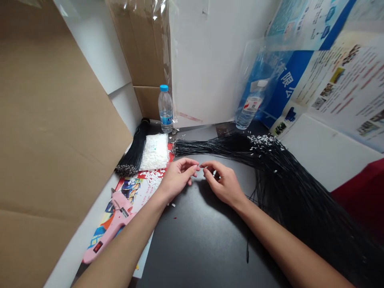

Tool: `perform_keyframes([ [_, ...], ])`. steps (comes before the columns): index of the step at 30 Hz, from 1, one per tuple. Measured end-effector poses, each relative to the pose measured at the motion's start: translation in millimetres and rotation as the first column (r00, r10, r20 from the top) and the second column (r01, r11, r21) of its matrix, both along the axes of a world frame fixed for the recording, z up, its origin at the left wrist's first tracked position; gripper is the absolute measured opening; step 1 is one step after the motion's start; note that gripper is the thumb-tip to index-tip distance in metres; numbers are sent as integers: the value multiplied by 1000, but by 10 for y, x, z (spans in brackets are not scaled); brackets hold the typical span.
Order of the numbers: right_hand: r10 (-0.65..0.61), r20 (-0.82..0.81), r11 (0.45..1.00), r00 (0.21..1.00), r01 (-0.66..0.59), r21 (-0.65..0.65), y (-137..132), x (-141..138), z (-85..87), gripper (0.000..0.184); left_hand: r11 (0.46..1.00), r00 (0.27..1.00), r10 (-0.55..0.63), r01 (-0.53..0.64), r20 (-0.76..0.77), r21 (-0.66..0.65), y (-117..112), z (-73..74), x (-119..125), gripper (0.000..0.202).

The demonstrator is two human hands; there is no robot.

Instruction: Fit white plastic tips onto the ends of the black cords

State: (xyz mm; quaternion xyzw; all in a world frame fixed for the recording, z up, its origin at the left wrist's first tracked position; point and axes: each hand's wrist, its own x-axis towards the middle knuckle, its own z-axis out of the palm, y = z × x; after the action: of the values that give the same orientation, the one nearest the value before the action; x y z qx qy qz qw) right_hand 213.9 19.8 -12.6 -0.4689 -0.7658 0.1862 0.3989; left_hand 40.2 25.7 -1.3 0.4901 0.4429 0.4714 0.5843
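My left hand (177, 177) and my right hand (222, 182) meet over the dark tabletop (198, 240), fingertips pinched toward each other. Between them sits a tiny white piece and the end of a thin black cord (203, 166); which hand grips which is hard to make out. A big spread of black cords (288, 188) fans out to the right, some tipped with small white pieces (265, 141). Loose white pieces (151, 176) lie scattered by my left hand.
A pink glue gun (112, 224) lies on a colourful printed sheet at the left. Behind it are a bag of white pieces (156, 151), a tied black cord bundle (135, 150) and two water bottles (165, 109) (250, 110). Cardboard (51, 132) walls the left side.
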Motion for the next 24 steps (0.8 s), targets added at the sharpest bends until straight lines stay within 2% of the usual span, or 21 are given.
perform_keyframes([
  [5, 14, -21, 1000, 1000, -14, -26, 1, 4, -7, 20, 999, 998, -47, 48, -48, 22, 6, -29, -3, 23],
  [9, 11, -19, 1000, 1000, -12, -20, 6, 10, -3, 21, 996, 990, -84, 87, -112, 21, 4, -13, -14, 17],
  [14, 15, -2, 1000, 1000, -15, -21, 23, 18, -5, 22, 996, 991, -92, 91, -95, -10, -5, 6, -11, 9],
  [24, 37, -11, 999, 999, -37, 3, 23, 15, 11, 22, 995, 988, -102, 102, -112, -4, 6, 4, -34, 10],
])
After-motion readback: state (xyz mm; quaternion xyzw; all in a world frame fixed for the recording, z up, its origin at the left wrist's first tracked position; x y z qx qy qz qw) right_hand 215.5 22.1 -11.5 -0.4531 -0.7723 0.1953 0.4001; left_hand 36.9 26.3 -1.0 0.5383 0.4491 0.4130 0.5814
